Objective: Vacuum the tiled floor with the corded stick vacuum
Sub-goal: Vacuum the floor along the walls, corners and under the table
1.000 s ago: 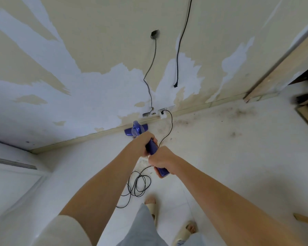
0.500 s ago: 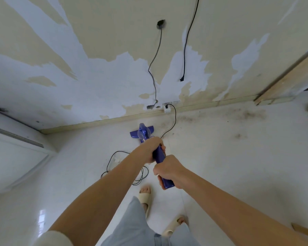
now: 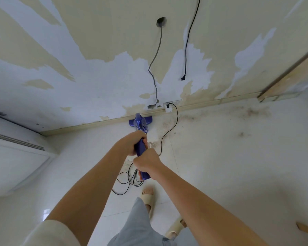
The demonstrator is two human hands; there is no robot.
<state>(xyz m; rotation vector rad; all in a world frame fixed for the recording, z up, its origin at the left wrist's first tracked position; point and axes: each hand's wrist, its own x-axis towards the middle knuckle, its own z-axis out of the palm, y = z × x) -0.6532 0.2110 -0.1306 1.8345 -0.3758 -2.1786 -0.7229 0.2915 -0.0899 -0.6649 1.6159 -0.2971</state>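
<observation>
hands: my left hand (image 3: 132, 142) and my right hand (image 3: 146, 163) both grip the handle of the blue stick vacuum (image 3: 140, 132), left hand further down it.
axis: its long axis runs from me toward the wall (image 3: 96, 82).
head: the floor head (image 3: 140, 121) lies just beside the baseboard (image 3: 96, 124).
cord: the black cord (image 3: 169, 132) loops from the outlet (image 3: 168, 107) to coils near my sandal (image 3: 148, 196).
room: open tiled floor (image 3: 238, 157) spreads to the right; a white unit (image 3: 16, 160) stands at left.

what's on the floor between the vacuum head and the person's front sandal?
In the head view, a loose coil of black power cord lies on the tiles between the vacuum head and the front sandal; both hands and the handle hide part of that stretch.
</observation>
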